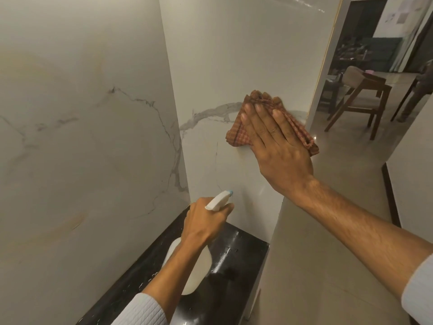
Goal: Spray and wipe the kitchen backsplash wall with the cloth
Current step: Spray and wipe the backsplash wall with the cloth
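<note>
A: Your right grip (276, 148) lies flat, fingers straight, pressing the folded red-checked cloth (237, 136) against the white marbled backsplash wall (222, 66).
B: And your left grip (206, 222) curls round the white plastic spray bottle (195, 274) above the glossy black surface (236, 256).

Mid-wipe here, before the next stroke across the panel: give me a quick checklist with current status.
1. Flat cloth on the wall under the right hand, fingers straight: ok.
2. Grip of left hand on spray bottle, below the cloth: ok.
3. Aim of nozzle at the wall: ok.
4. Spray film ahead of the cloth: cannot tell.
5. Dry countertop: not ok, droplets show.
</note>
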